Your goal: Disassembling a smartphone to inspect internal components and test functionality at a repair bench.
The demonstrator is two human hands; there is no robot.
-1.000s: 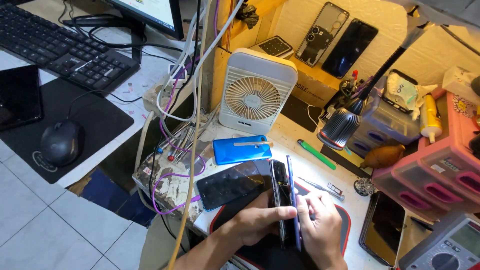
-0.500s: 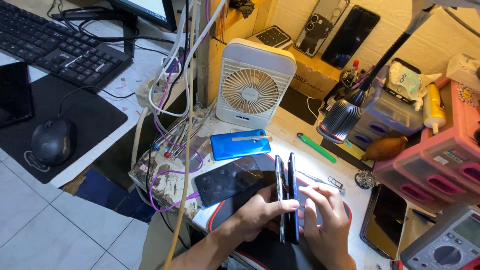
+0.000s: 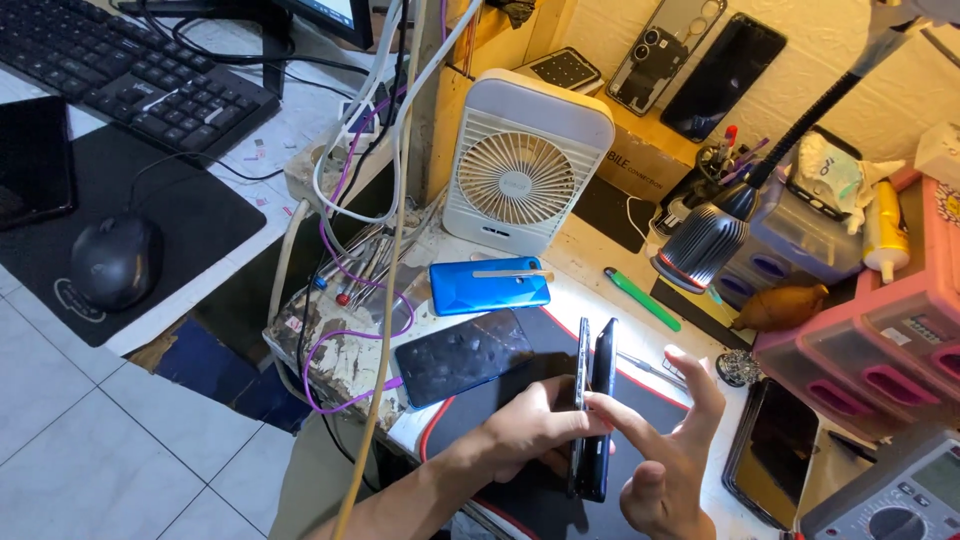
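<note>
The dark phone (image 3: 597, 410) stands on edge on the black mat (image 3: 480, 400), its screen panel parting from the body. The left hand (image 3: 530, 435) grips it between curled fingers, while the right hand (image 3: 665, 470), fingers loosely spread, presses its forefinger against the side. The phone looks mid-separation, so the next move calls for gentle, even prying; a cracked phone (image 3: 462, 355) lies just beyond the left fingers.

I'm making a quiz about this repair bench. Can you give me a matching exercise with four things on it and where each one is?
Things:
1. black phone
2. blue phone
3. white fan
4. mouse

Places:
A. on the black pad by the keyboard
B. standing at the back of the bench
C. held on edge between the left hand and right hand
D. lying flat just in front of the fan

Pairs: 1-C, 2-D, 3-B, 4-A
</note>
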